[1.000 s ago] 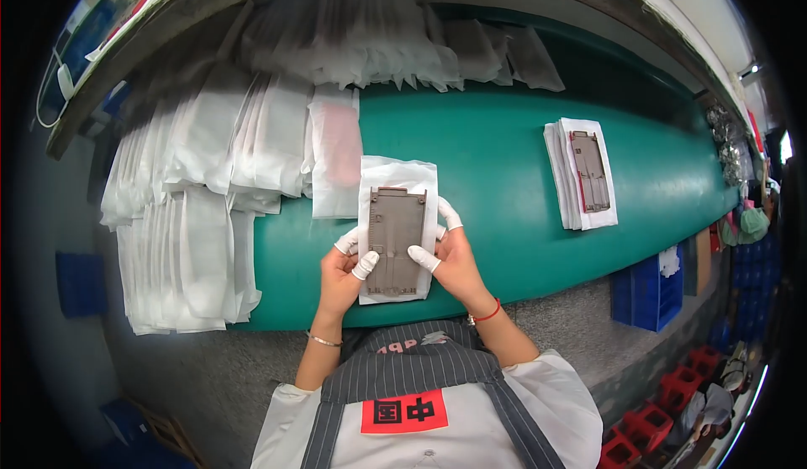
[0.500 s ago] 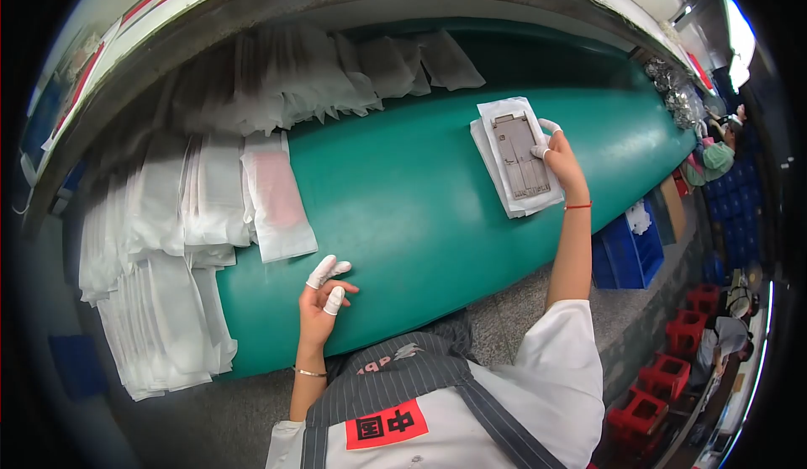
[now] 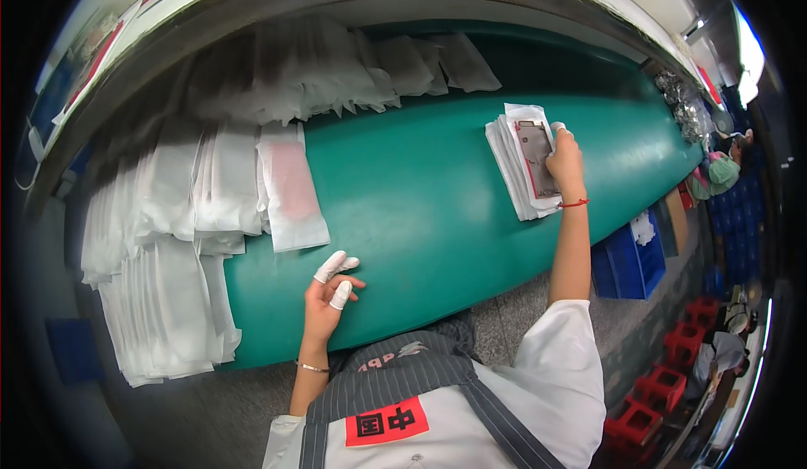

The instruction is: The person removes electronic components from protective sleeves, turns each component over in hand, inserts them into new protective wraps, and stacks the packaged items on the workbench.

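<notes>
My right hand grips the right side of a grey-brown plastic panel with a red edge. That panel lies on a stack of white sleeves toward the right of the green table. White covers sit on some fingertips, and part of the panel is hidden under the hand. Near the table's front edge my left hand hovers with fingers apart, holding nothing. Beyond it lies a white sleeve with something pink inside.
Rows of white sleeves cover the table's left side, with more along the back. A blue bin stands on the floor at right, near red stools. A person is at lower right.
From holding a panel together near my body, my hands have separated. My right hand went to the right-hand stack; the grey panel seen on top there now shows a red edge.
</notes>
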Motion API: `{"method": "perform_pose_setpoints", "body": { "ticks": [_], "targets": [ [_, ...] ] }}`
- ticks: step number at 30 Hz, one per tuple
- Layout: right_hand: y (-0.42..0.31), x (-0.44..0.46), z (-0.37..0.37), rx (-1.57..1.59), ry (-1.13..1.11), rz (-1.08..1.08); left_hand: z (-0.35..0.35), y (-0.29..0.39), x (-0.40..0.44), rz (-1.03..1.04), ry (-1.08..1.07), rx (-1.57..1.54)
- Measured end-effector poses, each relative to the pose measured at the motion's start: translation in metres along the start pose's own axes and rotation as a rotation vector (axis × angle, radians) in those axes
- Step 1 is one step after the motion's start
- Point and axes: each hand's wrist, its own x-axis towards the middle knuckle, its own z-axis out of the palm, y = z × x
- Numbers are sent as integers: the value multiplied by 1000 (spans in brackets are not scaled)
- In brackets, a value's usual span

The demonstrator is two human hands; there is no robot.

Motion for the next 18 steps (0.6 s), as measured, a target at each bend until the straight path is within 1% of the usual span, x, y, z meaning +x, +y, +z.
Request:
{"method": "perform_pose_setpoints", "body": {
  "ticks": [1,3,4,5,6,7,8,9,10,11,12,13,14,16,18],
  "targets": [
    [-6,-1,-2,3,-2,-8,-2,-1,-1,-1,9,-10],
    [-18,-7,-5,-103,94,10,-4,-3,-3,0,19,-19],
    [-28,-10,-7,-229,229,-94,-5,-3,-4,8,68,-24],
    [-41,-12,-8,-182,253,-138,-5,-4,-4,17,119,-29],
    [-60,-16,-6,-132,275,-184,-5,-6,-4,36,229,-32],
    [-109,-36,2,272,347,-496,-8,-6,-7,57,355,-27],
    [-144,-49,1,442,276,-603,-8,-2,-6,59,440,-67],
    [-176,-67,4,548,154,-663,-9,-2,-4,83,496,-107],
    [-204,-81,11,647,27,-767,-12,-1,-3,110,552,-147],
    [-232,-98,15,691,-61,-864,-15,3,-4,88,583,-148],
    [-255,-115,18,717,-91,-922,-16,7,-3,95,595,-141],
    [-274,-128,25,730,-122,-945,-17,12,-1,79,622,-202],
    [-287,-135,32,694,-101,-987,-18,14,-1,63,648,-266],
    [-302,-141,47,669,-16,-1050,-26,17,-5,17,561,-368],
    [-301,-140,61,729,-29,-1055,-32,16,-5,-13,456,-475]
  ]
}}
